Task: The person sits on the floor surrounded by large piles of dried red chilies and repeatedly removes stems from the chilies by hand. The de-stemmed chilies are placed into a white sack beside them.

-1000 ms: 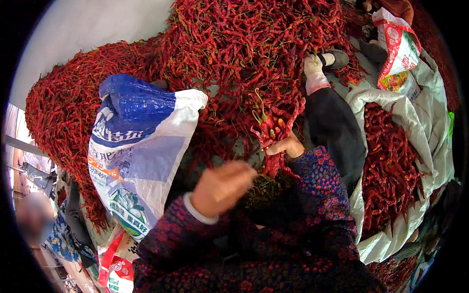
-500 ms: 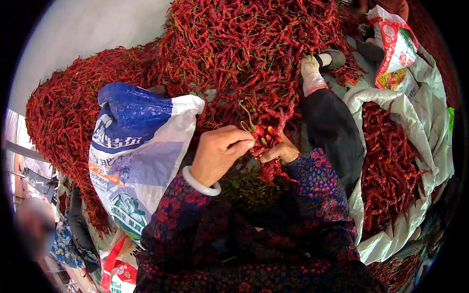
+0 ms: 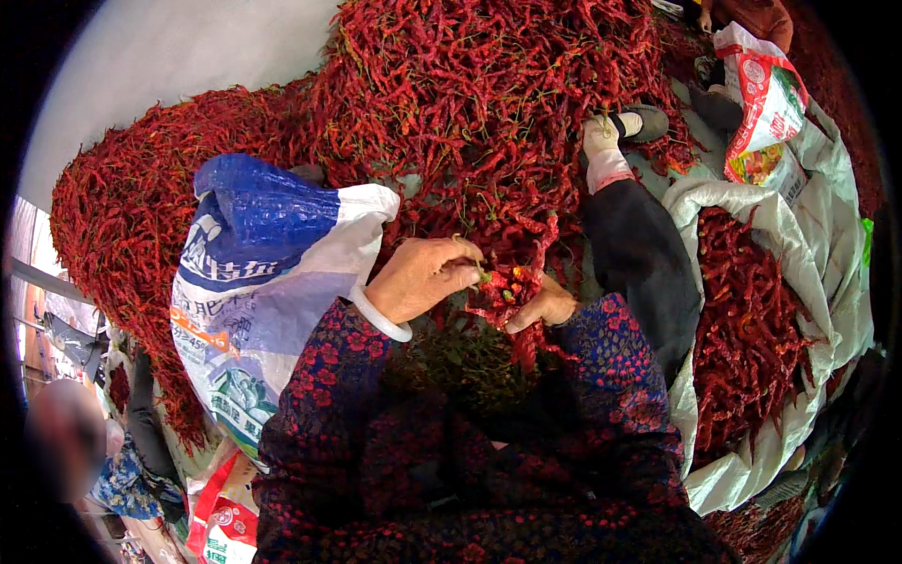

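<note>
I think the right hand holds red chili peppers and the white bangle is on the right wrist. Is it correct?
Not quite: the head view shows the white bangle on the left wrist. The right hand does hold red chili peppers.

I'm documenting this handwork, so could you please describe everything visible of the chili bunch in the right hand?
Held before a larger chili heap, the bunch is a tangle of slender, wrinkled, dry-looking red chilies with orange-yellow ends showing. The right hand grips it, thumb across it; the left hand pinches a greenish stem at its left edge. Red tips extend below the thumb.
</note>
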A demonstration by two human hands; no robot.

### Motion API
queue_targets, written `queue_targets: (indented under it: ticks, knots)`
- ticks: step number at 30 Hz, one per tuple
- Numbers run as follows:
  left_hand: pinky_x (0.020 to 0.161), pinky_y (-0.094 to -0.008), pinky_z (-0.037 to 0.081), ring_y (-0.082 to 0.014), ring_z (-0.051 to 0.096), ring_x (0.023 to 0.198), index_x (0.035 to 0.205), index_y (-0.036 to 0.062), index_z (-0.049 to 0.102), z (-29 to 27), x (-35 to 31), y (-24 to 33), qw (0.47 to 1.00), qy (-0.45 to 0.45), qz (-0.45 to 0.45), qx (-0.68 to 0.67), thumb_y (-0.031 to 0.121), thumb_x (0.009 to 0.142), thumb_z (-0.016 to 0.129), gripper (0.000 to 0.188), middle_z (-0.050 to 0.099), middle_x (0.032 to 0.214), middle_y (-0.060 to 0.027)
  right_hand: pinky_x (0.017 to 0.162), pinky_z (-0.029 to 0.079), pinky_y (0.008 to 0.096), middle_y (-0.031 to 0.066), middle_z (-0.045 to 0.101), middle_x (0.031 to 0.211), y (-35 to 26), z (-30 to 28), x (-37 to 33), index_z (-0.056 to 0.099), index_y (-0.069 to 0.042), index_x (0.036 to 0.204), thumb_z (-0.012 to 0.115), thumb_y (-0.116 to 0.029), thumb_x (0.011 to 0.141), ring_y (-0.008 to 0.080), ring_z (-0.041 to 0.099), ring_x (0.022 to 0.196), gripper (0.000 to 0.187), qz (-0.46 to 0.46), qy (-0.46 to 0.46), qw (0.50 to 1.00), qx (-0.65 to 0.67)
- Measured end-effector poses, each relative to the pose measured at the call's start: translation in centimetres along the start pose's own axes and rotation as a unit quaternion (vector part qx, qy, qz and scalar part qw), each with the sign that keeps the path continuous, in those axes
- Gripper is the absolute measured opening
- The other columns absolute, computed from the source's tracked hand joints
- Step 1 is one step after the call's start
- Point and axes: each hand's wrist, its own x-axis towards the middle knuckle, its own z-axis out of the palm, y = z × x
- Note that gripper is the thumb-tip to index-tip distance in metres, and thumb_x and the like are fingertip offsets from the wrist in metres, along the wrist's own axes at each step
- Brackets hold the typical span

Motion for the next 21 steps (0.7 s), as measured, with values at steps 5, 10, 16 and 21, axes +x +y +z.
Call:
queue_targets:
  ticks: [5,10,16,21]
  knots:
    - [0.054,-0.0264,0.045,-0.0151,0.058,0.06,0.087,-0.0003,0.06,0.5,-0.8,-0.7,0.998,-0.019,-0.014,0.053,0.003,0.077,0.056,0.011,0.06,0.069,-0.0084,0.074,0.047,0.0311,0.0095,0.058,0.101,1.8,-1.4,0.9,0.047,-0.002,0.113,0.062,0.014,0.048,0.0185,0.057,0.09,0.069,-0.007,-0.032,0.999,0.026]
    - [0.056,-0.0351,0.046,-0.0284,0.059,0.064,0.078,0.0022,0.058,1.0,-1.4,-1.3,0.986,0.041,0.085,0.138,0.007,0.072,0.057,0.008,0.058,0.068,-0.014,0.069,0.047,0.0311,0.0086,0.058,0.097,1.4,-1.0,0.9,0.034,0.0,0.123,0.061,0.013,0.049,0.0181,0.057,0.082,0.08,-0.01,-0.017,1.0,0.007]
    - [0.051,-0.0392,0.044,-0.0305,0.057,0.059,0.067,0.0019,0.051,3.3,-1.1,-2.4,0.945,0.114,0.078,0.297,0.005,0.067,0.053,0.004,0.056,0.065,-0.0153,0.075,0.046,0.0313,0.0076,0.058,0.097,0.8,-0.4,0.6,0.048,-0.002,0.113,0.06,0.014,0.048,0.018,0.057,0.088,0.068,-0.024,0.026,0.999,-0.001]
    - [0.047,-0.0421,0.043,-0.0321,0.055,0.055,0.069,0.0025,0.051,2.9,-0.5,-8.3,0.872,0.245,-0.011,0.424,0.008,0.067,0.05,0.006,0.052,0.053,-0.0159,0.077,0.046,0.0316,0.0085,0.058,0.099,0.8,0.8,1.0,0.044,-0.001,0.115,0.059,0.013,0.048,0.0188,0.056,0.091,0.07,-0.05,-0.004,0.998,0.03]
